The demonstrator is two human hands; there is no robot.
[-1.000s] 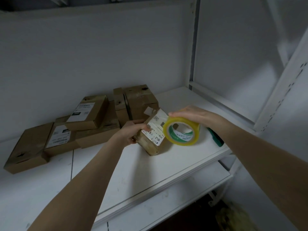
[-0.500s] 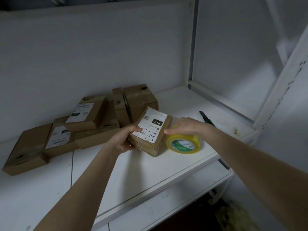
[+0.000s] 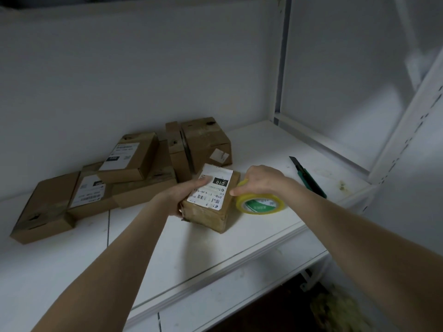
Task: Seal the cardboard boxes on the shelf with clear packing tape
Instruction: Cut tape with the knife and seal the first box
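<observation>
You are gripping the small brown cardboard box with the white shipping label at the centre of the frame. Your left hand is wrapping its fingers round the box's left side, and the thumb is lying across the label. The label is facing you upside down: a black patch is showing "010", a printed line below it is starting "010-1", and a barcode is sitting near the box's lower edge. Your right hand is curling its fingers over the yellow-tinted roll of clear packing tape with the green-and-white core, which is lying on the white shelf board just beside the box's right side.

Right of the roll, well apart, the green and black utility knife is lying with its blade out. Bare shelf is running from the box down to the front edge. At centre left, the pile of flat brown labelled boxes is crowding the back wall; its print is too blurred to read.
</observation>
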